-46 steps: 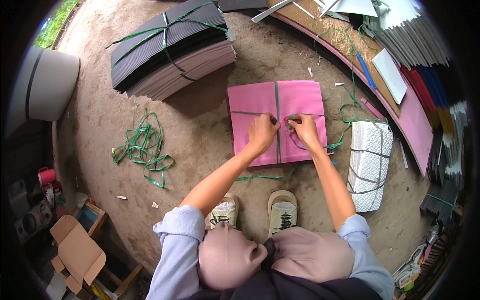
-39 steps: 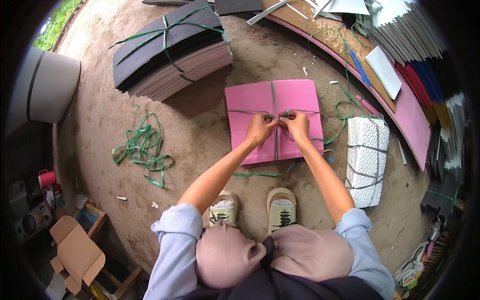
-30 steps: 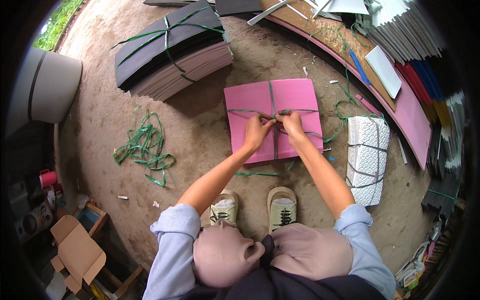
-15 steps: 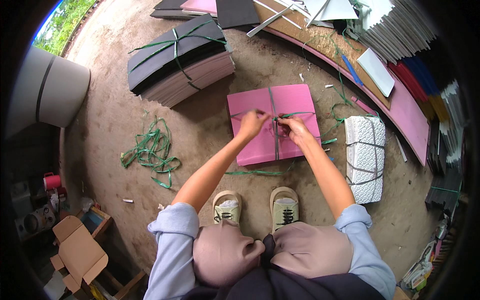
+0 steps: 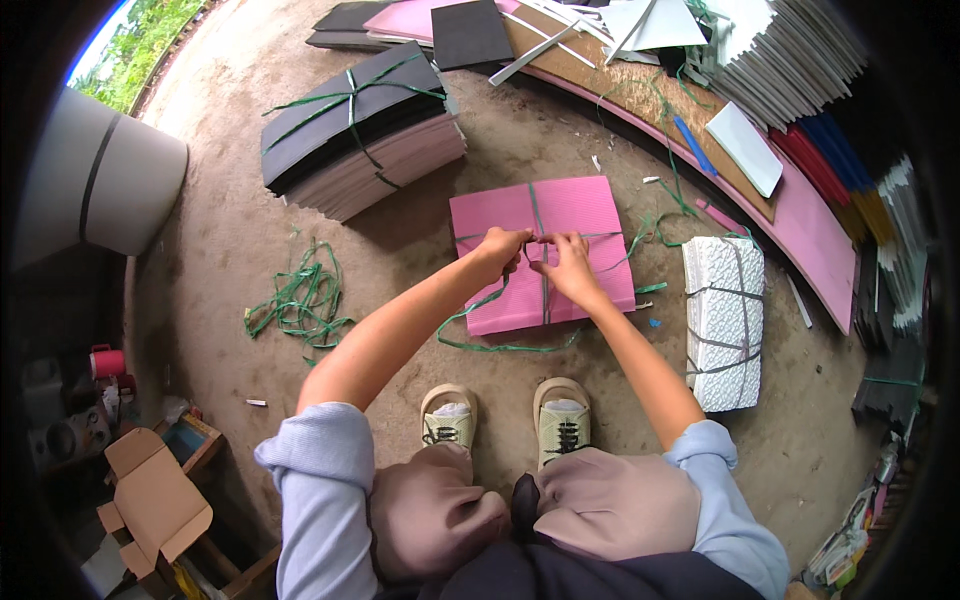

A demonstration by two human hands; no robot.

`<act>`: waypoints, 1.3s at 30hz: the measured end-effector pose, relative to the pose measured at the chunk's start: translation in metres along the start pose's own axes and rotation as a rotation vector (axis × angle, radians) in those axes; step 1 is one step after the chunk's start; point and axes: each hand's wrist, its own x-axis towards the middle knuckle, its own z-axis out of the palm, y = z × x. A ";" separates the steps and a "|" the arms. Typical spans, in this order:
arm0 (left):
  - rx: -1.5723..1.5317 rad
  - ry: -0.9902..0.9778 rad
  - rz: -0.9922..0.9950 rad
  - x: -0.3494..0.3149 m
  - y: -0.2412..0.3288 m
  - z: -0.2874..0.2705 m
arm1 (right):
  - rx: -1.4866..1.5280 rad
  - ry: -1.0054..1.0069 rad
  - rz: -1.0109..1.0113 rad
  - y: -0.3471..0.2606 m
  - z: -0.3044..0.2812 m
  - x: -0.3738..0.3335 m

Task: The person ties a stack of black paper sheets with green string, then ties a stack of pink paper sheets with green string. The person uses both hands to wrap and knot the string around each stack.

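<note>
A pink foam-sheet bundle (image 5: 590, 205) lies on the floor in front of my feet, with green plastic twine (image 5: 535, 200) crossing over its top both ways. Just left of the crossing, my left hand (image 5: 503, 252) is closed on the twine, and a loose length trails down from it past the bundle's near left corner. My right hand (image 5: 570, 265) bends over the crossing from the right, its thumb and fingers pinching the twine there. The fingertips of both hands almost meet, partly hiding the knot area.
Beyond lies a tied stack of black and pink sheets (image 5: 350, 130). A green twine tangle (image 5: 300, 300) sits at left, a strapped white textured bundle (image 5: 725, 325) at right. Pink sheets and board (image 5: 815, 255) edge the far right, and an open cardboard box (image 5: 160, 495) stands lower left.
My left hand has closed and drawn in to the crossing, and a twine length now hangs from it. My right hand has shifted slightly left and down. The view has moved a little.
</note>
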 end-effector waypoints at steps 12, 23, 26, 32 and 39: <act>-0.262 0.147 0.100 -0.027 -0.014 0.005 | 0.052 -0.190 -0.153 -0.012 -0.002 0.000; 0.144 0.359 0.359 -0.017 -0.040 0.019 | -0.046 -0.340 -0.113 -0.010 -0.021 0.036; 0.432 0.555 0.406 -0.007 -0.057 0.027 | 0.547 -0.254 0.380 -0.003 -0.028 0.038; 0.673 0.345 0.541 0.006 -0.071 0.043 | 0.426 -0.166 0.372 0.044 -0.041 0.039; 0.987 0.321 0.401 0.030 -0.068 0.014 | 0.118 -0.448 0.361 0.015 -0.067 0.038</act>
